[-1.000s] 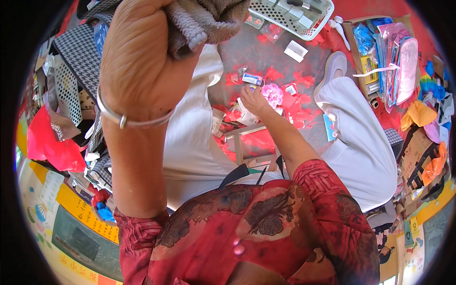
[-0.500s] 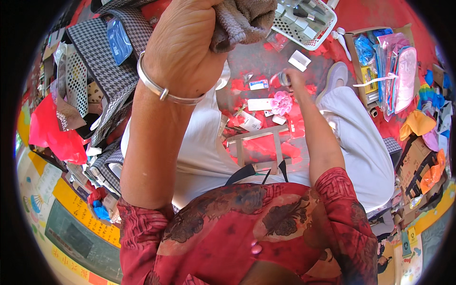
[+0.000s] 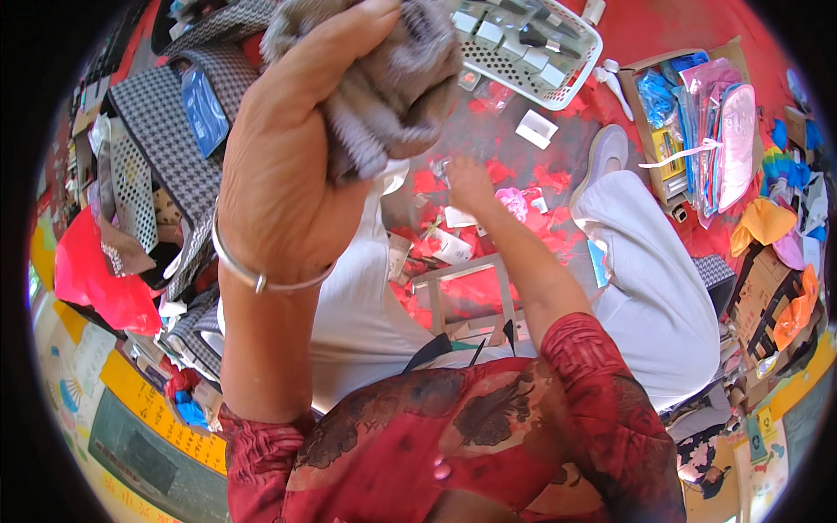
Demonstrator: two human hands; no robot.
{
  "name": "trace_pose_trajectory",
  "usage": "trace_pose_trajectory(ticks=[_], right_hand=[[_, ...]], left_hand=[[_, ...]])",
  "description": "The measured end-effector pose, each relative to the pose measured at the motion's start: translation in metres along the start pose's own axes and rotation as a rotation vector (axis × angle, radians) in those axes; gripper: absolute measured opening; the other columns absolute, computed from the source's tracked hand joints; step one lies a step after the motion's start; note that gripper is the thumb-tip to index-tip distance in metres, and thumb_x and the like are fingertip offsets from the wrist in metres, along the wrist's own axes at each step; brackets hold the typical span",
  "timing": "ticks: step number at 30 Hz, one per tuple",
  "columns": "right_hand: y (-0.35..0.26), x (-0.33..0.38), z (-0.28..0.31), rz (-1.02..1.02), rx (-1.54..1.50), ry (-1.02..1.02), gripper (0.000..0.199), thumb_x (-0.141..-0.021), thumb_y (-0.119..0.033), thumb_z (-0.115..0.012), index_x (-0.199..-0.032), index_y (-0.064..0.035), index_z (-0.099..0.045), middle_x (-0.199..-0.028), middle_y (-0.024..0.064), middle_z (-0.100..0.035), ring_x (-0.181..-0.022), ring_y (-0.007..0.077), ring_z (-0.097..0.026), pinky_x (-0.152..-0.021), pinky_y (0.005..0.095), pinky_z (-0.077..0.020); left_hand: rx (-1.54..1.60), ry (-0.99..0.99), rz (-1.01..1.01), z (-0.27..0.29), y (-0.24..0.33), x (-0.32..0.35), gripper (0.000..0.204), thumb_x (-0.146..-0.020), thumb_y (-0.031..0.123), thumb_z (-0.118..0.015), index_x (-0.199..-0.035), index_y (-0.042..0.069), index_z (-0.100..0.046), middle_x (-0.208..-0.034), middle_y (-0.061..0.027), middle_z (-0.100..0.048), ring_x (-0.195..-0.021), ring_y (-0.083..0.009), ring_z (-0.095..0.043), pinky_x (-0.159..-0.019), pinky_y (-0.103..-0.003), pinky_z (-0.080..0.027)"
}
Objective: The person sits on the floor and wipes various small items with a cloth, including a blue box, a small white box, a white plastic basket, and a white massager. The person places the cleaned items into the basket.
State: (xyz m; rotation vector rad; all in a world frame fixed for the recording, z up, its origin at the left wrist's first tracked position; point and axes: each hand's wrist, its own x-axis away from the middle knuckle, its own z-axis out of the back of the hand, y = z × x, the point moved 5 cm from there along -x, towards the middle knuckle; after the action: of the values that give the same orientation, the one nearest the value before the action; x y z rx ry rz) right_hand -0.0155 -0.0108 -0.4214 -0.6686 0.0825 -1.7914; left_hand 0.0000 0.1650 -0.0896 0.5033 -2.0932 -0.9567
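Red-patched floor (image 3: 490, 138) lies beneath left fingers (image 3: 353, 33) clutching cloth (image 3: 384, 96) and right fingers (image 3: 460, 173) whose grip is unclear.

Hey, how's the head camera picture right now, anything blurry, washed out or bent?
Head view: black borders at left and right; the green board at lower left bends with the lens; the white trousers are bright, their detail partly washed out; the right hand looks soft, so what it touches is unclear; the left hand and grey-brown cloth look oversized, close to the camera.
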Motion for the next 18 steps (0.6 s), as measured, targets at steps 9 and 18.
trace_pose_trajectory(ticks=[9,18], right_hand=[[-0.006,0.013,-0.025,0.127,0.534,0.017,0.012,-0.071,-0.017,-0.055,-0.080,-0.0104,-0.056,-0.076,0.0044,-0.049,-0.070,0.0185,-0.049,-0.063,0.0351,-0.0365],[0.075,0.000,0.024,-0.591,-1.329,-0.289,0.031,-0.065,-0.009,-0.063,-0.094,-0.0003,-0.059,-0.085,0.0072,-0.063,-0.068,0.0175,-0.062,-0.063,0.0278,-0.0500]], left_hand=[[0.186,0.041,0.148,0.001,-0.011,-0.002,0.022,-0.088,0.012,-0.051,-0.109,0.005,-0.052,-0.107,-0.0125,-0.059,-0.100,-0.0303,-0.058,-0.080,-0.045,-0.050],[0.109,0.035,0.089,-0.010,-0.008,-0.008,0.016,-0.083,0.013,-0.056,-0.096,0.004,-0.054,-0.088,-0.0089,-0.061,-0.076,-0.0179,-0.062,-0.061,-0.030,-0.052]])
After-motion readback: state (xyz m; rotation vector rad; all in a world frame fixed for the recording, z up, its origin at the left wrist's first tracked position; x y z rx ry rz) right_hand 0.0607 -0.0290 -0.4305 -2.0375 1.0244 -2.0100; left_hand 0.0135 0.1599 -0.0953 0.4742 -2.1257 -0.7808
